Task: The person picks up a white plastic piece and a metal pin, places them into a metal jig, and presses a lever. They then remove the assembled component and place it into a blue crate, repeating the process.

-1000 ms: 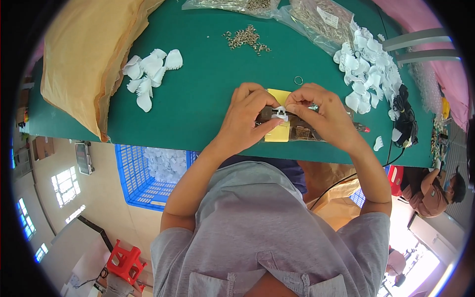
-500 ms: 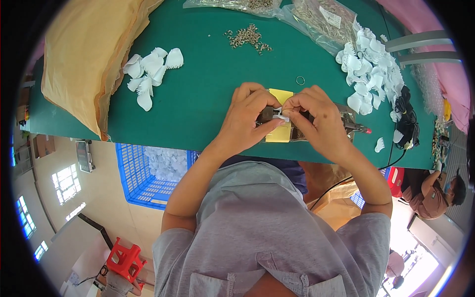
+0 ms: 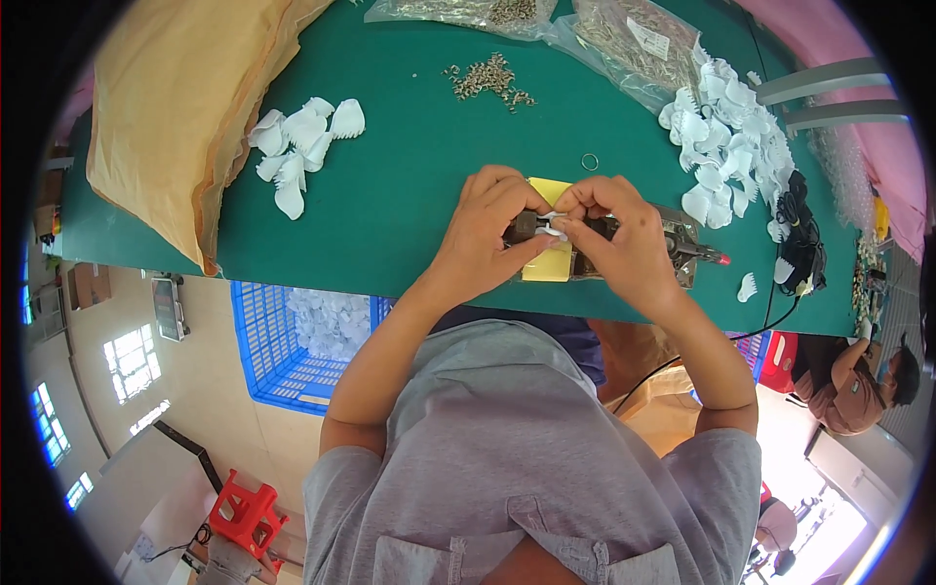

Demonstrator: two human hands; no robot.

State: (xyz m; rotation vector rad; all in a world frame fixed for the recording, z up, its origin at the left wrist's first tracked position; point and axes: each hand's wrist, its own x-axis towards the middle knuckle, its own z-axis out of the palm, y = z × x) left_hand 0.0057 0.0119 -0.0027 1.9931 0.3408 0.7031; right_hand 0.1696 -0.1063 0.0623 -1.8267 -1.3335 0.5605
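Note:
Both of my hands meet over a dark bench fixture [image 3: 684, 252] with a red-tipped lever, near the table's front edge. Between my fingertips is a small white plastic piece [image 3: 552, 232], partly covered by the fingers. My left hand [image 3: 490, 226] pinches its left side beside a dark block [image 3: 522, 227]. Closed on its right side is my right hand [image 3: 624, 239], thumb and fingers together. Yellow material [image 3: 548, 268] lies under the fingertips. A metal ring [image 3: 589, 162] rests on the green table just beyond my right hand.
Loose white toothed pieces lie in a small group [image 3: 304, 136] at left and a big pile [image 3: 726, 136] at right. Small metal parts [image 3: 487, 80] and clear bags [image 3: 634, 44] are at the back. A brown paper sack [image 3: 175, 117], black cable [image 3: 801, 239] and blue crate [image 3: 258, 341] flank me.
My right hand has shifted slightly down and left, its fingers re-placed on the white piece, and its elbow has drawn in. My left hand stays nearly still.

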